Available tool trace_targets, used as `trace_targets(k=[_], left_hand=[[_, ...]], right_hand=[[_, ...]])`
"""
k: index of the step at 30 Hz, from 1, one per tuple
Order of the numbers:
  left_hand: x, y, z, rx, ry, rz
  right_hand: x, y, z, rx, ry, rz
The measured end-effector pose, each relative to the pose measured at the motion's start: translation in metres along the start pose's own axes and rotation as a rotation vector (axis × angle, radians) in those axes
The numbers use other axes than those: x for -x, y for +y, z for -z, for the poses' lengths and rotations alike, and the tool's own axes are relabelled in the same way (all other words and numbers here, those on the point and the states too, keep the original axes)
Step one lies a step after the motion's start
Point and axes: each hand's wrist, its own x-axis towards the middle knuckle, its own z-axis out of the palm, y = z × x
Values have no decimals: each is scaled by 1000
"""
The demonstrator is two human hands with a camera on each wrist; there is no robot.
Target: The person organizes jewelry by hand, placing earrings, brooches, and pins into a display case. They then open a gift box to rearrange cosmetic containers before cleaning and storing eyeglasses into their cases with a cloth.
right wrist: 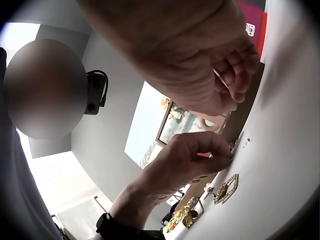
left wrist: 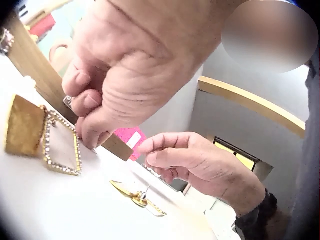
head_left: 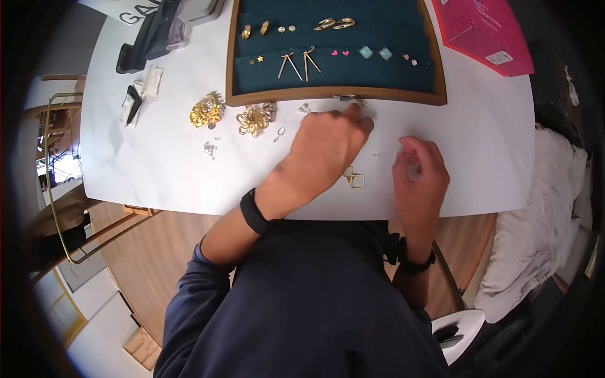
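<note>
My left hand (head_left: 328,148) reaches to the front edge of the jewellery box (head_left: 277,96), its fingertips bent down at the tabletop. Just beyond them is a small pinkish earring (head_left: 361,103); the fingertips overlap it, and I cannot tell whether they pinch it. My right hand (head_left: 425,170) hovers to the right with fingers loosely curved and a gap between thumb and forefinger. Between the hands lies a small silver stud (head_left: 376,155). A pair of square gold earrings with stone-set frames (head_left: 355,180) lies below the left palm, seen large as a rhinestone frame (left wrist: 62,142) in the left wrist view.
Teal lining in the box carries rows of earrings, among them turquoise squares (head_left: 366,52) and gold hoops (head_left: 343,23). Gold flower jewellery (head_left: 253,121), a gold cluster (head_left: 207,112) and silver pieces (head_left: 210,149) lie to the left. A pink bag (head_left: 488,38) is at the back right.
</note>
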Motion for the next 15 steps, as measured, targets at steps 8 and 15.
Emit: trace_targets(k=[8,15], left_hand=[[14,12,7,161,7,44],[44,21,23,368,84,108]], right_hand=[[5,4,1,-408,-149,-104],[7,-12,-6,-980,-440,-304]])
